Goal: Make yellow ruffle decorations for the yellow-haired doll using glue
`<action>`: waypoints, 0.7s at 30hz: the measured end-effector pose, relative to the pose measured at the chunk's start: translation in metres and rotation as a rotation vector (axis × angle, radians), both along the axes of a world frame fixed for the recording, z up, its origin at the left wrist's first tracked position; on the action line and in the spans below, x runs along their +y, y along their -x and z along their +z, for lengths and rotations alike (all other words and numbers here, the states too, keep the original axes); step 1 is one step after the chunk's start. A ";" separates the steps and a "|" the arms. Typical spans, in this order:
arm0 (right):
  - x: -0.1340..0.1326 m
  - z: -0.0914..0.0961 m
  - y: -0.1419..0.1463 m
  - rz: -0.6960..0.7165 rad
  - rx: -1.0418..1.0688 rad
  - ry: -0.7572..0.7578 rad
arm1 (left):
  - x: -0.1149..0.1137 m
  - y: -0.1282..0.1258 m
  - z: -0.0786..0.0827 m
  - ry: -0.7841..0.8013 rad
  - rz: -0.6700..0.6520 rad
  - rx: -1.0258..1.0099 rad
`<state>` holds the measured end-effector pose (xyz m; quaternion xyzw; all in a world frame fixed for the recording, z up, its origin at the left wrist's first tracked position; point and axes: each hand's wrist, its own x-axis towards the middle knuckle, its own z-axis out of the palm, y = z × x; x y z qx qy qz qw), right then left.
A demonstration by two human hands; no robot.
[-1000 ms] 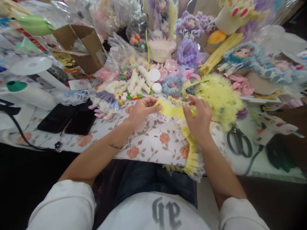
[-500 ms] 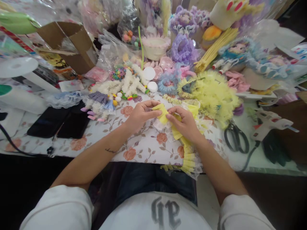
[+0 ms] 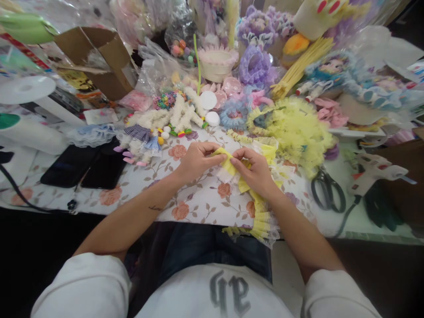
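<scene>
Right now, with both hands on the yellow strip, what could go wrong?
Slipping: the yellow strip is pinched at the fingertips of the left hand and the right hand; if either pinch loosens, a fold might open.
Snagging: pleated yellow fabric hangs over the front edge of the tablecloth and could catch or tug.
Knocking: scissors lie near the right forearm, which might bump them.

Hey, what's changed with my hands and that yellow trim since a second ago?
Your right hand has moved left, close to your left hand. The yellow trim, stretched out between them before, is now gathered into a short, bunched span. Both hands still hold it. The scissors, glue gun and black phones stayed put.
</scene>
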<state>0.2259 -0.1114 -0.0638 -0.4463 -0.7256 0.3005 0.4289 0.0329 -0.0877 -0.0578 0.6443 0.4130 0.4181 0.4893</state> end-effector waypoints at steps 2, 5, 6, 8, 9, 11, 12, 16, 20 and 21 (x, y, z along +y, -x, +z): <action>0.000 -0.001 0.000 0.007 0.007 0.006 | -0.001 0.000 -0.001 -0.027 0.019 0.007; 0.000 -0.002 0.001 0.009 0.021 0.019 | -0.002 0.000 -0.002 -0.053 0.028 0.016; 0.001 -0.003 0.001 0.009 0.025 0.018 | -0.001 0.000 -0.002 -0.058 0.027 0.023; 0.000 -0.004 0.002 0.002 0.026 0.013 | -0.001 0.000 -0.003 -0.063 0.025 0.040; 0.000 -0.005 0.002 -0.004 0.023 0.011 | -0.001 0.000 -0.003 -0.059 0.022 0.049; 0.000 -0.005 0.003 -0.021 0.016 0.012 | 0.000 0.000 -0.003 -0.040 0.013 0.052; 0.000 -0.005 0.003 -0.030 0.014 0.013 | 0.001 0.001 -0.003 -0.028 0.005 0.045; -0.001 -0.005 0.004 -0.065 0.039 0.010 | 0.002 0.003 -0.004 -0.014 -0.023 0.019; -0.002 -0.005 0.005 -0.086 0.064 0.025 | 0.003 0.003 -0.004 -0.020 -0.052 0.030; -0.003 -0.004 0.005 -0.089 0.067 0.034 | 0.003 0.004 -0.004 -0.021 -0.060 0.034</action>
